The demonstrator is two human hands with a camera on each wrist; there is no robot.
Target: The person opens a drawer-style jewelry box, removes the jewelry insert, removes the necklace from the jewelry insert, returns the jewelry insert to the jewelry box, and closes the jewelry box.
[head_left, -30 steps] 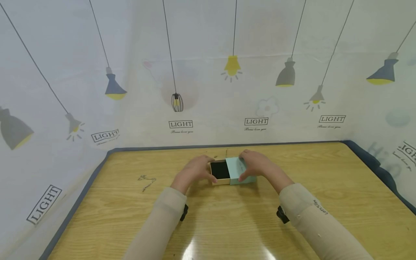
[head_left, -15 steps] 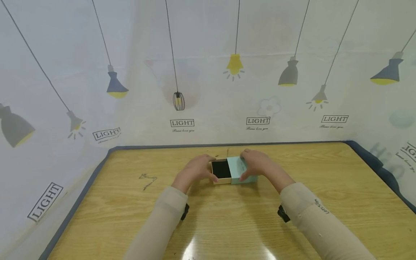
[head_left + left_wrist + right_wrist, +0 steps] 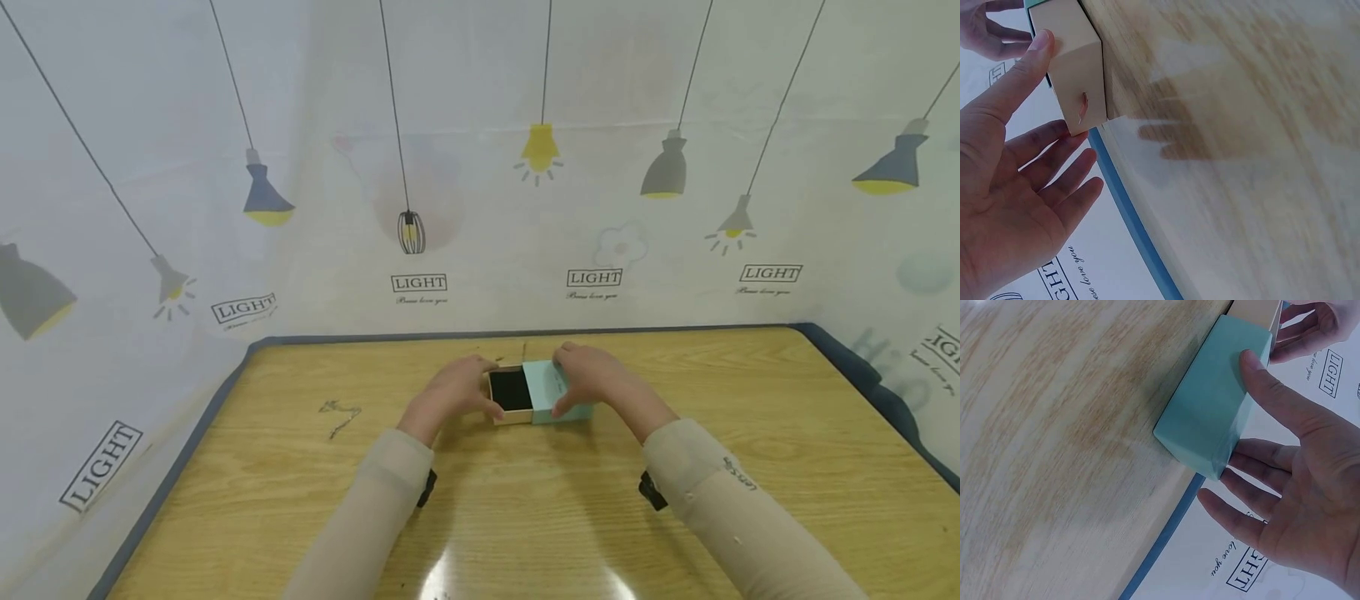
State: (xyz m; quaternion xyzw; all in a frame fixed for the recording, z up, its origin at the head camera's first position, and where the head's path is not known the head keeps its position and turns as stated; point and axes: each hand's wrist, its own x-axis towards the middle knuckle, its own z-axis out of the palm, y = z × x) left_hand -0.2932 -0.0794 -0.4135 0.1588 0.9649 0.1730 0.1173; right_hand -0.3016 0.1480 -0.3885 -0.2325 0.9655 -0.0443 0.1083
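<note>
A small drawer-style jewelry box lies near the far side of the table, its mint sleeve (image 3: 543, 392) covering the right part. The beige inner tray (image 3: 1071, 56) sticks out to the left, and a black pad (image 3: 510, 390) shows inside it. My left hand (image 3: 452, 392) grips the tray's left end, thumb on the near side and fingers round the far side. A ribbon pull (image 3: 1083, 107) hangs from the tray's end face. My right hand (image 3: 592, 379) holds the sleeve between thumb and fingers. A thin chain (image 3: 341, 417) lies on the table to the left.
The wooden table (image 3: 510, 517) has a dark blue edging (image 3: 375, 337). Behind and at both sides hangs a pale cloth (image 3: 480, 200) printed with lamps and lettering.
</note>
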